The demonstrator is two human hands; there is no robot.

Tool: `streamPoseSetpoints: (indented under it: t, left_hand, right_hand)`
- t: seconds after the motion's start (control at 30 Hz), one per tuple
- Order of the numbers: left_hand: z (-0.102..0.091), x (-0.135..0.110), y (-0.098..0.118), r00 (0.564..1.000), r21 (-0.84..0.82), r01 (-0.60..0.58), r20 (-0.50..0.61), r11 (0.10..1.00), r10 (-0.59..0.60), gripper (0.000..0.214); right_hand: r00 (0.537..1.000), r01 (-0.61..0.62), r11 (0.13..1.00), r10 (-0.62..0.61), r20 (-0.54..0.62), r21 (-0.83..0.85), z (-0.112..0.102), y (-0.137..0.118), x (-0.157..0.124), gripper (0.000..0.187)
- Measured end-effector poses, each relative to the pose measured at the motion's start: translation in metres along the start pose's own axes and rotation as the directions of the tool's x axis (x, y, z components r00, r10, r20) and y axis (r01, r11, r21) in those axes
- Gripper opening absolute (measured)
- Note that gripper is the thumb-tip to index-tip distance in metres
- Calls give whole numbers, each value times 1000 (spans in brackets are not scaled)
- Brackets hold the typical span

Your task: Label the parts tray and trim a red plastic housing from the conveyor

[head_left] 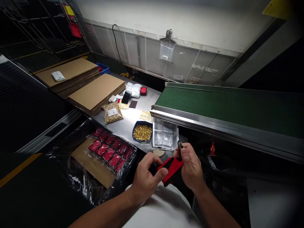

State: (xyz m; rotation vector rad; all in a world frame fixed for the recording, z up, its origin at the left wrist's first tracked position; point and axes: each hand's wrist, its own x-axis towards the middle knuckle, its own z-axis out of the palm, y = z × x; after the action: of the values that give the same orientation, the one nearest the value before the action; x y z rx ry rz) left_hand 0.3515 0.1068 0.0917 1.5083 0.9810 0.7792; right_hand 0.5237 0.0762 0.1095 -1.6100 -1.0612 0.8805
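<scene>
My left hand (146, 177) and my right hand (190, 167) both grip one red and black flat case (171, 169) just above my lap. The left thumb and fingers pinch its lower left end. My right hand is closed over its upper right end, and a small dark metal ring or clip (180, 145) sticks up above the right fingers. A blue dish of small gold parts (142, 132) and a clear plastic tray (165, 137) sit on the steel table (133, 118) right behind my hands.
A plastic-wrapped box of several red cases (110, 148) stands at lower left. A bag of gold parts (112, 112), a phone (126, 97), cardboard stacks (97, 90) and a small red box (143, 91) lie farther back. A green conveyor belt (225, 104) runs along the right.
</scene>
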Motion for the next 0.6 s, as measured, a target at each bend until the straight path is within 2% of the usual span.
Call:
streamPoseSetpoints:
  t: [0.07, 0.1, 0.13, 0.2, 0.23, 0.3, 0.4, 0.6]
  left_hand:
    - [-3, 6, 1, 997, -47, 54, 48, 997, -52, 32]
    - [-4, 9, 2, 988, -87, 105, 126, 991, -94, 35]
    - [-5, 12, 2, 964, -141, 166, 230, 976, -131, 41]
    - [-6, 17, 2, 889, -259, 291, 429, 921, -161, 50]
    - [-5, 17, 2, 861, -309, 337, 482, 889, -159, 52]
    - [-4, 16, 1, 866, -381, 366, 473, 849, -161, 57]
    - [-3, 11, 1, 916, -463, 326, 370, 824, -154, 68]
    - [-5, 4, 6, 937, -539, 259, 340, 802, -74, 66]
  right_hand:
    - [995, 41, 999, -42, 89, 14, -2, 1, -4, 29]
    - [990, 49, 998, -53, 128, 34, -2, 1, -6, 29]
    - [985, 57, 997, -65, 159, 55, -2, 1, -9, 29]
    - [979, 79, 992, -96, 180, 99, 0, -2, -14, 30]
    - [981, 90, 988, -110, 159, 125, 2, -4, -16, 32]
    - [989, 137, 974, -144, 26, 178, 6, -9, -19, 33]
    - [972, 198, 945, -154, -179, 260, 8, -13, -22, 30]
    - [982, 160, 915, -110, -153, 370, 6, -8, -26, 27]
